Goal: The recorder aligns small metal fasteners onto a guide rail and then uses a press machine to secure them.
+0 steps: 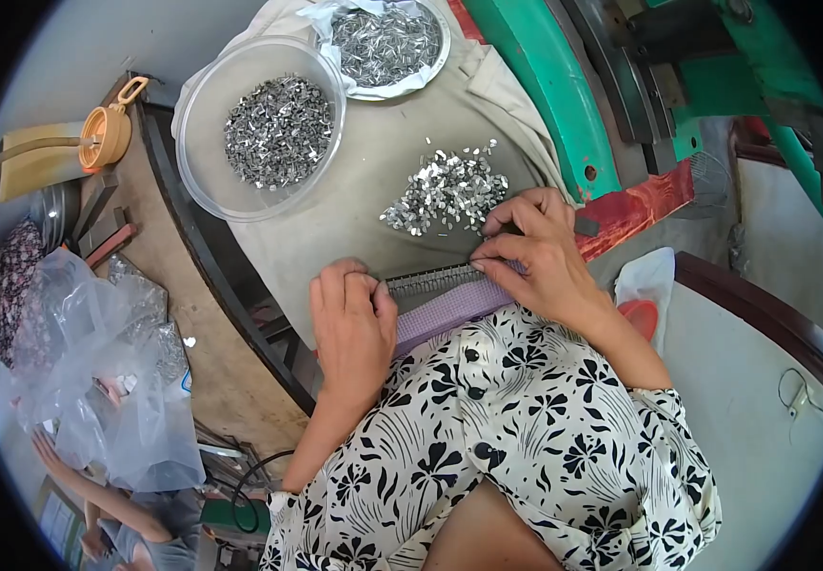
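a narrow dark strip point(433, 280) lined with thin silvery teeth is lying along a purple checked cloth point(445, 312). the left hand point(347, 319) is curling its fingers at 1 end, grip unclear; the right hand point(546, 259) is pinching the other, near a silvery chip pile point(447, 190).

Light is bright; edges bow into black

Details of the dark strip point(432, 280) too small to tell, metal bowl point(445, 46) partly out of frame
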`<state>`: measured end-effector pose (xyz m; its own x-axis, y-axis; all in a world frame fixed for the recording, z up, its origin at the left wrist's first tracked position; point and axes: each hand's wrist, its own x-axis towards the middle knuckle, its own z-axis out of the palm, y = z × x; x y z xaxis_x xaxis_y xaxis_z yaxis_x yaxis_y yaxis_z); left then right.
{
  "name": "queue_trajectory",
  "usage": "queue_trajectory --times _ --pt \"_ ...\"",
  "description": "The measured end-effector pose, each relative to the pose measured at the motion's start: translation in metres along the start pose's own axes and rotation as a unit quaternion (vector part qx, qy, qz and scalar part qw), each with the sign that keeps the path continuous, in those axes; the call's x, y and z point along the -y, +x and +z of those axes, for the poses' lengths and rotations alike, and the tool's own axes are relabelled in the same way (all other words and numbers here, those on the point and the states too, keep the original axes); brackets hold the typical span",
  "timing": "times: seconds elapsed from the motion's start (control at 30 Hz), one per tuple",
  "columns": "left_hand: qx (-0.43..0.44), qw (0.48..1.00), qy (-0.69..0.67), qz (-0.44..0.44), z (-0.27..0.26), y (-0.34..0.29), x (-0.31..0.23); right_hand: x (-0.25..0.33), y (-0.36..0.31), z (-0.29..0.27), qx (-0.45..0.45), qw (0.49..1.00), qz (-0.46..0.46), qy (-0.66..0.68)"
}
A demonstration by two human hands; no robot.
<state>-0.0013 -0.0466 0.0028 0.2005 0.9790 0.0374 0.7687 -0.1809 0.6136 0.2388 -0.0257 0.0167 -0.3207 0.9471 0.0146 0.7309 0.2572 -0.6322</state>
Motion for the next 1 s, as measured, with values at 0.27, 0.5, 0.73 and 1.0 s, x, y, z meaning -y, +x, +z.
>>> queue_trajectory --times 0.27,0.5,0.73,1.0 --pt "-0.038 0.997 0.033 0.063 -0.015 0.025 -0.013 0.004 -0.001 -0.006 -0.033 0.997 -0.042 -0.055" --pt "-0.162 0.950 0.116 0.240 -0.028 0.137 -0.041 -0.007 -0.032 -0.021 -0.140 0.990 -0.001 -0.008" --pt "-0.137 0.920 0.186 0.318 -0.024 0.188 -0.022 -0.035 -0.059 -0.027 -0.157 0.977 0.126 -0.065" --pt "-0.071 0.980 -0.089 0.165 -0.048 0.078 -0.016 -0.058 -0.060 -0.031 -0.159 0.976 0.145 -0.012"
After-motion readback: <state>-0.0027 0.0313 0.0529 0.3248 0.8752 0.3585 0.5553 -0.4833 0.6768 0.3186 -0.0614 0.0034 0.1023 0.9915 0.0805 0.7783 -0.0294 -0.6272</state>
